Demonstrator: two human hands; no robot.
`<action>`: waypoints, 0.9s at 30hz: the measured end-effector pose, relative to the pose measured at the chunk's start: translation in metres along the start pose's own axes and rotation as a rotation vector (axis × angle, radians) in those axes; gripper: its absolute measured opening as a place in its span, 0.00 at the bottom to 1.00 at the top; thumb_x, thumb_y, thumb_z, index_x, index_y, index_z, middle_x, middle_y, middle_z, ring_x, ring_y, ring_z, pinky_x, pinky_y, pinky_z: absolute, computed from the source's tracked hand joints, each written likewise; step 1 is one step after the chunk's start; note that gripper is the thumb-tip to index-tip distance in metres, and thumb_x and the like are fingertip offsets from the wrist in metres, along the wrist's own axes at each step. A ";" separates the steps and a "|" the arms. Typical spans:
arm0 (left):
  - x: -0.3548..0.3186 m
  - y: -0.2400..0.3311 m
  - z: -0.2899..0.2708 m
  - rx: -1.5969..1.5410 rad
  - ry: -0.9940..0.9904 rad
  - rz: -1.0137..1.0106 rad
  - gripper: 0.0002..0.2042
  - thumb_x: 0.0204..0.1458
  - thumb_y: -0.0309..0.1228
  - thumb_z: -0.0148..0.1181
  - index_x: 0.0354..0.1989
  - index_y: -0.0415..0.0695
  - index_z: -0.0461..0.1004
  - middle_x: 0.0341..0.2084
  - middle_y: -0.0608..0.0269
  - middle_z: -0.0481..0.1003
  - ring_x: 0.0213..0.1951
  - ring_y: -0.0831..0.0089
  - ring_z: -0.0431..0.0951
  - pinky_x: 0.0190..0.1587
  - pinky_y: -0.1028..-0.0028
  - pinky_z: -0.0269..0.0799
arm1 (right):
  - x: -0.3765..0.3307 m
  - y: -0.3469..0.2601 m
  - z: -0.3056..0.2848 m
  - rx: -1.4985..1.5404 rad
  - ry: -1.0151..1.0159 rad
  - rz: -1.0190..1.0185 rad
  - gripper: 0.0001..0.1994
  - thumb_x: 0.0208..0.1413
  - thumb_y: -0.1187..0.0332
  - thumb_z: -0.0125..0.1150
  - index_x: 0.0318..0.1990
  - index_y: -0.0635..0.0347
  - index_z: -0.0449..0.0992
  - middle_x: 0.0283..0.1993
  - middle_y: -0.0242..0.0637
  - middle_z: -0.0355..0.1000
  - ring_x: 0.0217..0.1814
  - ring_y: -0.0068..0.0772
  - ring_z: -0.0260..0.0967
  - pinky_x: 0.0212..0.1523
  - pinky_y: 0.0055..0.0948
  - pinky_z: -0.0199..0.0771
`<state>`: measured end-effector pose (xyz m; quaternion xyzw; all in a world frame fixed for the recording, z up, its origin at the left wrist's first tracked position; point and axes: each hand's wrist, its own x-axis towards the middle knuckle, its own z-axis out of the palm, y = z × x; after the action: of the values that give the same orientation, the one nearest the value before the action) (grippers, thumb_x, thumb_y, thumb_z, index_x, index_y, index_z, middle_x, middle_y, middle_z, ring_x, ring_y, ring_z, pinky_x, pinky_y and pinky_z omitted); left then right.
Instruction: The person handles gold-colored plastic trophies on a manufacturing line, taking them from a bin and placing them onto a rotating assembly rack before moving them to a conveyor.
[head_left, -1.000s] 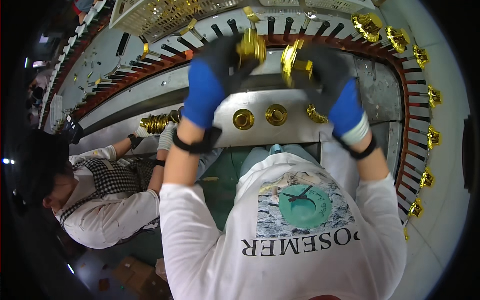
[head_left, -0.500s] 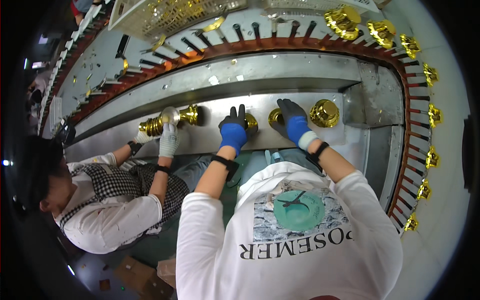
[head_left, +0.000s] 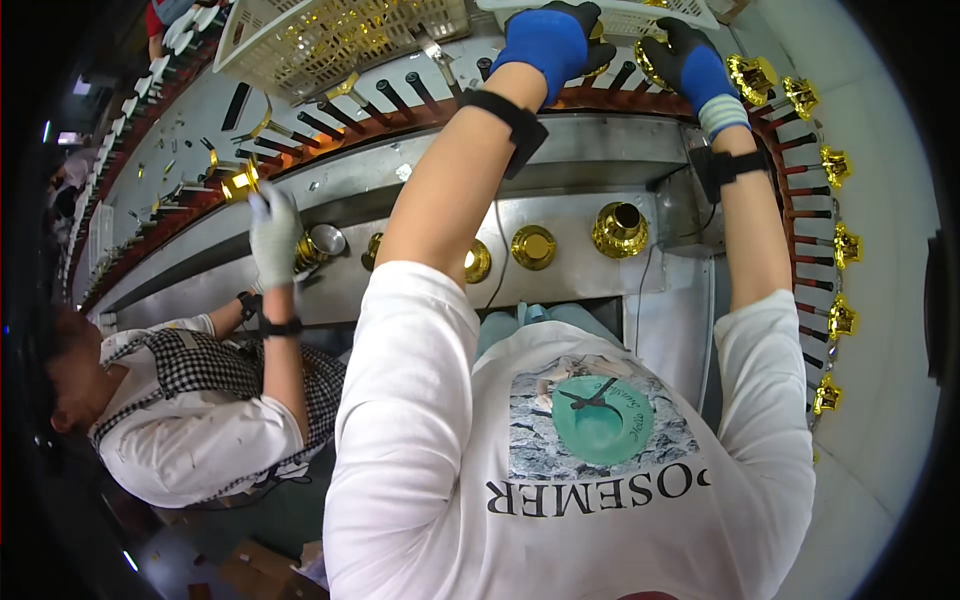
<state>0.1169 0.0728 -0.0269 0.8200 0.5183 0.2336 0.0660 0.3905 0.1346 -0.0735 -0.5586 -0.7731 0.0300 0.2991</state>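
Note:
Both my arms reach up to the curved line of dark pegs (head_left: 400,98) at the top. My left hand (head_left: 548,40), in a blue and black glove, is closed around a gold metal part (head_left: 598,35) that barely shows at its fingers. A second gold part (head_left: 650,62) sits in the grip of my right hand (head_left: 688,62), gloved the same way, over the pegs. Below them, on the steel shelf (head_left: 570,275), stand a gold bell-shaped part (head_left: 619,228) and two flat gold caps (head_left: 533,246), (head_left: 477,260).
A co-worker sits at the left; their white-gloved hand (head_left: 272,232) is at a shiny part (head_left: 322,242) on the shelf. Gold parts hang on pegs along the right curve (head_left: 838,245). A white mesh basket (head_left: 340,35) of gold pieces stands behind the pegs.
My hands have left the steel shelf and risen to the peg line at the top, each with a gold part. The co-worker's hand stays on the shelf.

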 end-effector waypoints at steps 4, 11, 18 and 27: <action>-0.051 0.021 -0.050 0.057 0.069 0.075 0.30 0.58 0.51 0.67 0.61 0.42 0.75 0.49 0.36 0.81 0.49 0.43 0.83 0.50 0.48 0.78 | -0.043 -0.052 -0.048 0.086 0.100 -0.223 0.21 0.62 0.60 0.71 0.58 0.62 0.81 0.51 0.53 0.82 0.53 0.53 0.81 0.54 0.44 0.81; -0.296 -0.029 0.025 -0.260 -0.126 -0.321 0.29 0.51 0.47 0.76 0.59 0.49 0.78 0.43 0.48 0.83 0.41 0.48 0.84 0.41 0.54 0.81 | -0.217 -0.174 -0.017 0.329 -0.441 -0.131 0.26 0.57 0.65 0.74 0.63 0.60 0.78 0.57 0.54 0.79 0.56 0.57 0.79 0.60 0.47 0.79; -0.372 -0.029 0.116 -0.011 -0.472 -0.654 0.38 0.57 0.52 0.70 0.71 0.45 0.67 0.56 0.37 0.77 0.48 0.41 0.84 0.50 0.49 0.81 | -0.299 -0.155 0.120 0.224 -0.660 -0.056 0.28 0.53 0.62 0.71 0.63 0.60 0.76 0.54 0.50 0.79 0.55 0.56 0.77 0.54 0.52 0.79; -0.255 -0.013 0.024 -0.019 0.068 -0.059 0.40 0.55 0.49 0.72 0.72 0.42 0.67 0.61 0.34 0.75 0.45 0.40 0.85 0.46 0.52 0.82 | -0.202 -0.135 -0.003 0.195 -0.034 -0.241 0.30 0.59 0.59 0.73 0.65 0.65 0.74 0.64 0.56 0.74 0.66 0.60 0.71 0.69 0.48 0.69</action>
<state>0.0273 -0.1430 -0.1329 0.7953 0.5420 0.2642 0.0632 0.3176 -0.0946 -0.1062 -0.4295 -0.8328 0.0780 0.3404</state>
